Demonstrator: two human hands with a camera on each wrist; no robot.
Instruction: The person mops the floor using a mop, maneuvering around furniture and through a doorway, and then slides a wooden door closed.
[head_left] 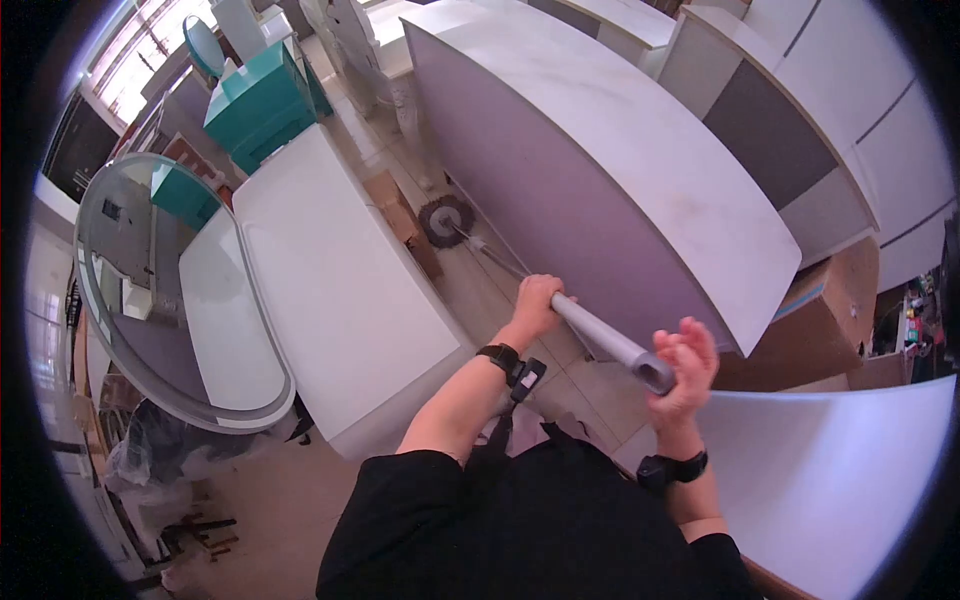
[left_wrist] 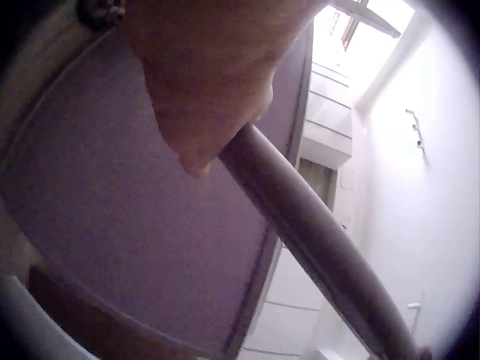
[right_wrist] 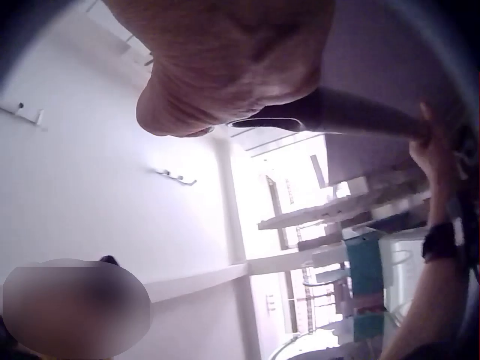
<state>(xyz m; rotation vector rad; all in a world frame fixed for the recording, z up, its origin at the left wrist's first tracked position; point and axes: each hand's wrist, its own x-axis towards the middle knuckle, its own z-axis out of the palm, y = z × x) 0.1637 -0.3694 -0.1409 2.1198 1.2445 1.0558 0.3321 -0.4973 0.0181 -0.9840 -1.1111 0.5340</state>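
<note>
A mop with a thick grey handle (head_left: 604,332) slants from my body down to the floor. Its round, dark fringed head (head_left: 446,221) lies in the narrow aisle, close to the lilac panel. My left hand (head_left: 537,306) grips the handle at the lower end of its thick grey part, as the left wrist view also shows around the tube (left_wrist: 315,232). At the hollow top end, my right hand (head_left: 685,368) is against the handle's side with its fingers raised and loosely extended. In the right wrist view the back of that hand (right_wrist: 232,60) hides its fingers.
A curved counter with a white top (head_left: 620,130) and lilac front borders the aisle on the right. On the left stand a white cabinet (head_left: 330,270) and an oval mirror (head_left: 130,270). Cardboard (head_left: 402,220) lies beside the mop head. A white curved panel (head_left: 800,470) is near my right arm.
</note>
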